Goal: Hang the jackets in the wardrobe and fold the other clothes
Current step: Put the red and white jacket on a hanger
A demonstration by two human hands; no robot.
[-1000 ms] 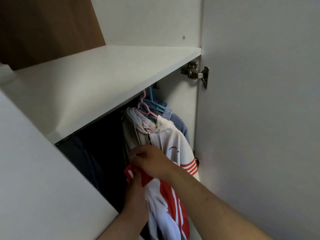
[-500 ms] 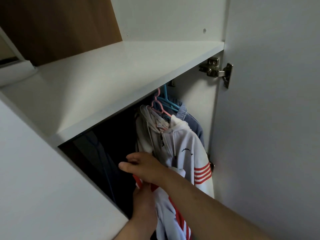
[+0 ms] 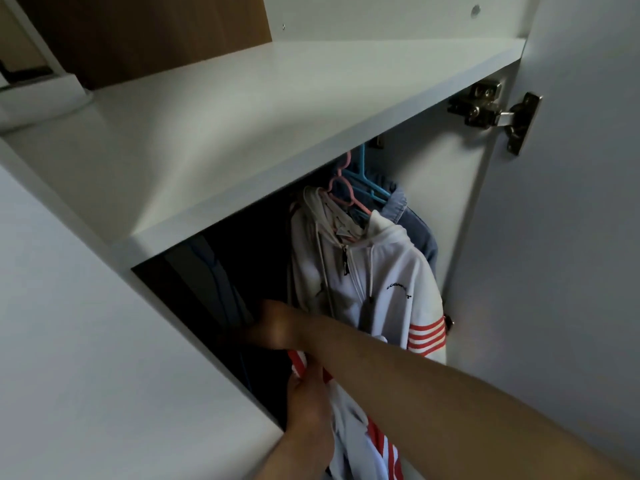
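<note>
Head camera view: the wardrobe point(image 3: 450, 202) fills the frame, its dark hanging bay at centre under a white shelf point(image 3: 277, 133). At the bay's right side hangs a white zip hoodie point(image 3: 381, 278). Below it, at lower centre, the red-and-white jacket point(image 3: 349, 431) trails downward, long axis near vertical, its top edge gripped by the left hand point(image 3: 308, 407). The right hand point(image 3: 273, 327) reaches just above it into the dark gap left of the hoodie. Its fingers are blurred, so their grip cannot be told.
</note>
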